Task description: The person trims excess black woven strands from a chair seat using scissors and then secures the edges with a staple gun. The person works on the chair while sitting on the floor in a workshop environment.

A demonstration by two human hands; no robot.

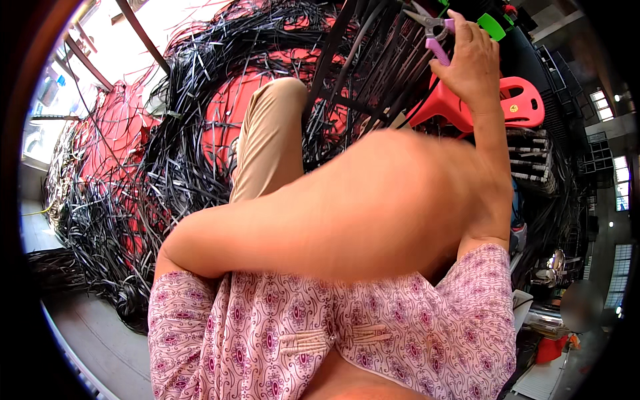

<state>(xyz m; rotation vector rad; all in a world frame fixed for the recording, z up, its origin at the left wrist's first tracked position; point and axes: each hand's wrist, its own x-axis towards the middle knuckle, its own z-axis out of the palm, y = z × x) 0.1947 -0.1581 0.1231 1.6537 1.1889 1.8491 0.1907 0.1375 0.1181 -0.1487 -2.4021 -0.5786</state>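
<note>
My right hand [471,63] is stretched out at the upper right, its fingers closed around a pair of cutters [437,48] with lilac handles. Their metal jaws point up and left, over a piece of black strip-work [383,57] with many long strips. Across my body, my left forearm [320,223] reaches to the right and ends beside my right forearm. Motion blurs that end, and I cannot make out the fingers of my left hand or anything in them.
A red plastic stool [523,100] stands below my right hand. Tangled black strips [187,147] cover much of the red floor covering [223,117] around my bent knee [280,113] in beige trousers. Bundled dark strips [530,160] lie right of my arm. Bright green objects [492,27] show beyond my hand.
</note>
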